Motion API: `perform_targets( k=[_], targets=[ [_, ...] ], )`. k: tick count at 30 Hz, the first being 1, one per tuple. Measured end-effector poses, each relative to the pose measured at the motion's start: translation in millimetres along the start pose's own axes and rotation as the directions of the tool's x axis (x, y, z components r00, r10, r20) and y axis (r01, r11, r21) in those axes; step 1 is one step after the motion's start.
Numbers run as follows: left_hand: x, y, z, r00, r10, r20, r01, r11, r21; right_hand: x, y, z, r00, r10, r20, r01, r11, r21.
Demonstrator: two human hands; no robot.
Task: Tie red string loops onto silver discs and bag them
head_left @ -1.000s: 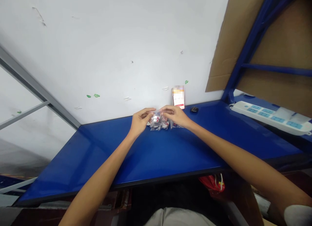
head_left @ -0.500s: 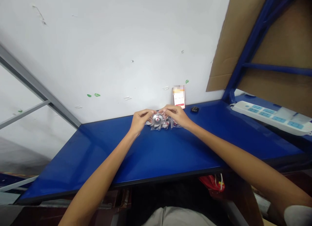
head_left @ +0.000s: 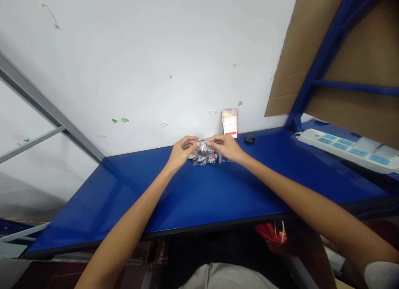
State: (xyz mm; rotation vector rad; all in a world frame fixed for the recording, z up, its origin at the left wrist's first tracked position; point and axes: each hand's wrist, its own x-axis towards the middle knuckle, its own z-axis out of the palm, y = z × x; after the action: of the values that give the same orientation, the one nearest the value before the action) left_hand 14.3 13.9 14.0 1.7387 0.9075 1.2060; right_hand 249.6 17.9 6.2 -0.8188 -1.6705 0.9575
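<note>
Close to the back of the table, a shiny silver round piece in a clear plastic packet is between my two hands. My left hand pinches its left side, thumb in front and fingers curled behind. From the other side, my right hand grips it with thumb and fingertips. Several similar clear packets with silver and reddish contents lie just below it on the blue table. More wrapped pieces are partly covered by my right hand.
A phone with a lit screen leans on the white wall behind my right hand. To its right sits a small black object. A white power strip lies at the far right, beside a blue metal frame. A red bag shows under the table edge.
The round piece has tilted between my fingers, its domed face no longer plainly turned to me. My left fingers have lifted and spread a little from the thumb.
</note>
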Motion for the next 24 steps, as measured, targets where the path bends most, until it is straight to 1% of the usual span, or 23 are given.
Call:
perform_targets(
  k=[2, 4, 7, 9, 10, 11, 12, 14, 16, 17, 19, 21, 24],
  targets=[
    [0.9, -1.9, -0.9, 0.997, -0.046, 0.069, 0.046, 0.999, -0.004, -0.6, 0.8, 1.1, 0.999, -0.028, -0.026, 0.027, 0.999, -0.04],
    [2.7, -5.5, -2.8, 0.995, -0.06, 0.08, 0.058, 0.998, 0.031, -1.4, 2.0, 3.4, 0.999, -0.041, -0.032, 0.039, 0.997, -0.067],
    [7.0, -14.9, -12.4, 1.0, -0.024, 0.01, 0.022, 0.989, 0.148, -1.8, 5.9, 6.6, 0.999, -0.027, -0.017, 0.025, 0.996, -0.089],
    [9.8, -23.1, -25.4, 0.997, 0.05, -0.065, -0.026, 0.946, 0.322, -1.0, 10.1, 5.0, 0.999, -0.028, -0.016, 0.025, 0.989, -0.144],
    [10.9, -27.5, -33.4, 0.989, 0.103, -0.104, -0.047, 0.897, 0.441, -0.2, 12.3, 2.3, 0.999, -0.037, -0.017, 0.033, 0.98, -0.198],
    [11.6, -31.9, -41.7, 0.978, 0.159, -0.134, -0.056, 0.822, 0.567, 0.8, 14.6, -1.8, 0.998, -0.056, -0.019, 0.048, 0.96, -0.275],
    [12.0, -36.1, -49.8, 0.967, 0.202, -0.152, -0.047, 0.734, 0.678, 2.0, 16.8, -7.0, 0.997, -0.077, -0.019, 0.065, 0.927, -0.369],
    [12.2, -44.1, -62.8, 0.961, 0.232, -0.148, -0.01, 0.564, 0.826, 4.7, 21.1, -19.3, 0.991, -0.131, 0.001, 0.109, 0.825, -0.555],
    [12.9, -51.6, -69.2, 0.974, 0.204, -0.1, 0.002, 0.433, 0.901, 7.4, 25.3, -31.2, 0.987, -0.159, 0.032, 0.136, 0.71, -0.691],
    [13.7, -55.3, -70.0, 0.982, 0.178, -0.055, -0.018, 0.382, 0.924, 8.5, 27.3, -35.8, 0.986, -0.157, 0.047, 0.143, 0.678, -0.721],
    [16.3, -62.4, -68.9, 0.992, 0.107, 0.061, -0.092, 0.311, 0.946, 10.1, 30.5, -41.5, 0.987, -0.144, 0.066, 0.145, 0.652, -0.744],
    [19.5, -68.5, -68.1, 0.989, 0.043, 0.144, -0.15, 0.299, 0.942, 10.6, 32.2, -42.5, 0.988, -0.131, 0.078, 0.145, 0.651, -0.745],
    [22.3, -73.1, -73.6, 0.983, -0.009, 0.182, -0.165, 0.373, 0.913, 10.0, 31.9, -39.3, 0.988, -0.127, 0.09, 0.152, 0.649, -0.746]
  ],
)
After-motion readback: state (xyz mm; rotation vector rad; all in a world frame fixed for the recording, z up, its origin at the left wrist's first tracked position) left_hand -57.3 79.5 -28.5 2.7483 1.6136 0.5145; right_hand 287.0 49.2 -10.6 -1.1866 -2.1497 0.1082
